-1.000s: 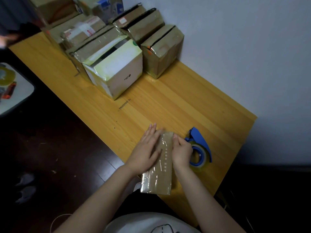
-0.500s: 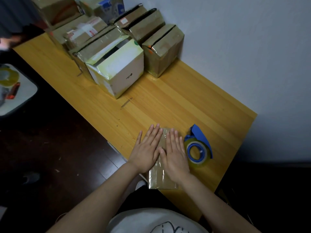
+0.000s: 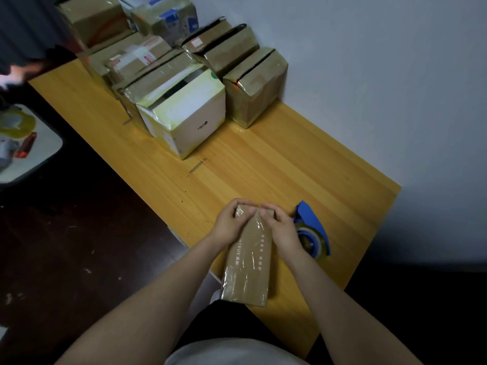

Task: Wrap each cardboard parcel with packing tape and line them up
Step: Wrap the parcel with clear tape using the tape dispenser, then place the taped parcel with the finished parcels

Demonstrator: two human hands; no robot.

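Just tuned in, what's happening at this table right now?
A person grips the far end of a slim cardboard parcel with both hands, left hand and right hand, thumbs on its glossy taped top. It is at the near edge of the wooden table. A blue tape dispenser sits just right of it. Taped boxes are bunched at the far end by the wall.

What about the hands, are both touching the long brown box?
Touching. Head view: left hand and right hand curl round the long brown box at its far end.
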